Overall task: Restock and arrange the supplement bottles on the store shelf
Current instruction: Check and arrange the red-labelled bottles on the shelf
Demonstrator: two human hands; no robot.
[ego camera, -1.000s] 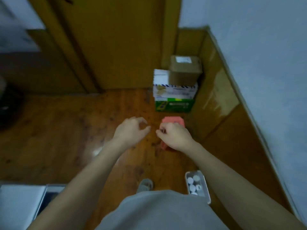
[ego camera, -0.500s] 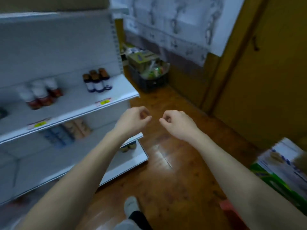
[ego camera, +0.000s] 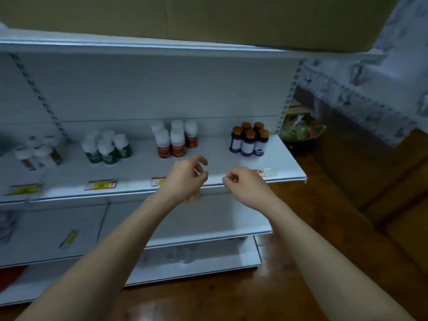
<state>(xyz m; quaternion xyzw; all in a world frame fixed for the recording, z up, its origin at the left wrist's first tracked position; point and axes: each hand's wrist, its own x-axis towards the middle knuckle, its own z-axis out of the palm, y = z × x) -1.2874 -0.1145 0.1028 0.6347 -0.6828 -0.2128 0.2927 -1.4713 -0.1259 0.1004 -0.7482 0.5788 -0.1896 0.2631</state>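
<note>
A white store shelf (ego camera: 231,163) carries groups of supplement bottles: dark purple-labelled ones with orange caps (ego camera: 249,141) at the right, white-capped orange-labelled ones (ego camera: 174,141) in the middle, white-capped green ones (ego camera: 107,147) further left, and blurred white-capped ones (ego camera: 38,154) at the far left. My left hand (ego camera: 188,179) hovers in front of the shelf edge below the orange-labelled group, fingers loosely curled, holding nothing. My right hand (ego camera: 243,185) hangs beside it, fingers also loosely curled and empty.
A large cardboard box (ego camera: 208,17) sits on the top shelf overhead. Price tags (ego camera: 100,184) line the shelf edge. Lower white shelves (ego camera: 208,228) lie beneath. A box of goods (ego camera: 301,132) stands on the wooden floor (ego camera: 324,228) right of the shelving.
The view has swung left from the floor and door to face the shelf squarely. Both hands stay raised and empty, now in front of the shelf edge.
</note>
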